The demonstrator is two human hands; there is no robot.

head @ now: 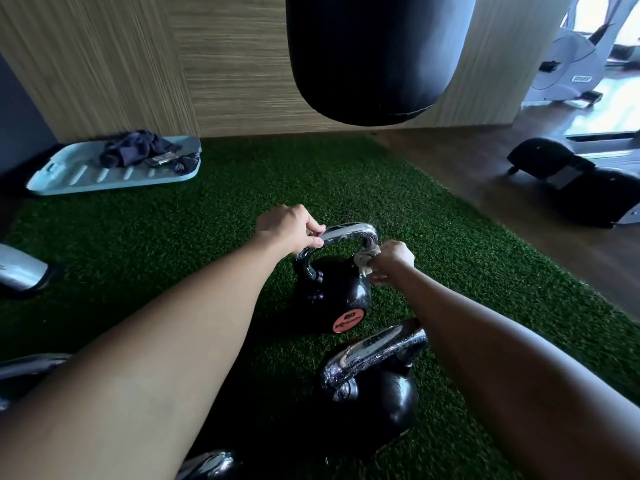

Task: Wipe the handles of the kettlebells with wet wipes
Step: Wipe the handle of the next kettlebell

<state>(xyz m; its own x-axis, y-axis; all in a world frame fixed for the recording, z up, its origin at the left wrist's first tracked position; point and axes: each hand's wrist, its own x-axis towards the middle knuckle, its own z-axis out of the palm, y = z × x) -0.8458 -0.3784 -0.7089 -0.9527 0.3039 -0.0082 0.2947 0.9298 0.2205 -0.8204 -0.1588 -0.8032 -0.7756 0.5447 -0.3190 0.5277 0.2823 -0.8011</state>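
Observation:
A black kettlebell [334, 296] with an orange label and a chrome handle [349, 232] stands on the green turf in the middle of the head view. My left hand [289, 226] grips the left end of that handle. My right hand [393, 259] holds a crumpled white wet wipe [363, 263] wrapped around the handle's right leg. A second black kettlebell [375, 393] with a chrome handle [377, 351] stands nearer to me, under my right forearm.
More chrome handles show at the left edge [24, 370] and bottom [207, 464]. A black punching bag [374, 57] hangs above. A pale tray [114, 168] with dark cloth lies back left. Black boxing gloves [575, 181] lie on the wooden floor to the right.

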